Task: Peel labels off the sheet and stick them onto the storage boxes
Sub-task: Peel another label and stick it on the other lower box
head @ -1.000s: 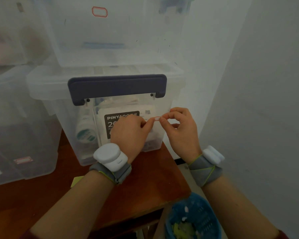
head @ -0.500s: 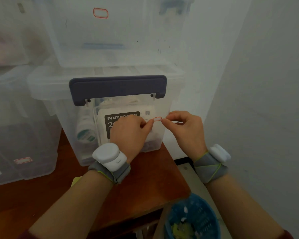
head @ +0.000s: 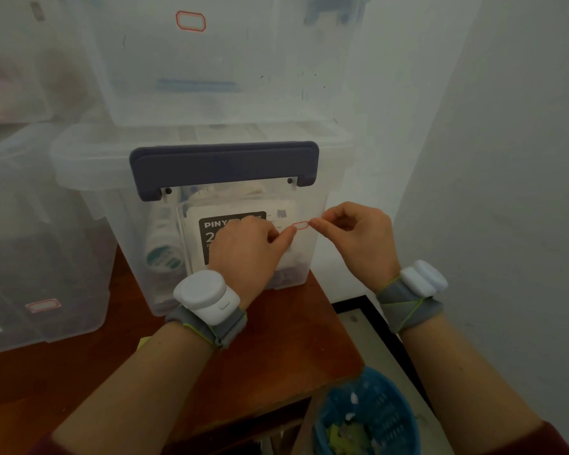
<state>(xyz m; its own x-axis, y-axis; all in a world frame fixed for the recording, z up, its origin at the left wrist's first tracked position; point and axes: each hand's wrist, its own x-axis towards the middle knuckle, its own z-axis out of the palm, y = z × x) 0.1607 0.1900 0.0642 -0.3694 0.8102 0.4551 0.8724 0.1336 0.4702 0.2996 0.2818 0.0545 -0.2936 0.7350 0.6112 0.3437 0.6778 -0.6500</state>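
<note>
Nearest to me, a blue basket (head: 368,418) stood on the floor beside the wooden table (head: 293,339). Above the table, both hands pinched one small red-bordered label (head: 300,225). The left hand (head: 247,251) held its left end and the right hand (head: 358,238) held its right end, with the other fingers curled. The label was held flat in front of the clear storage box (head: 135,244) with the dark blue handle (head: 224,164), near the right edge of its front wall. Whether it touched the wall, I could not tell. Further back, the upper box (head: 243,60) stacked on it carried a stuck label (head: 190,20).
</note>
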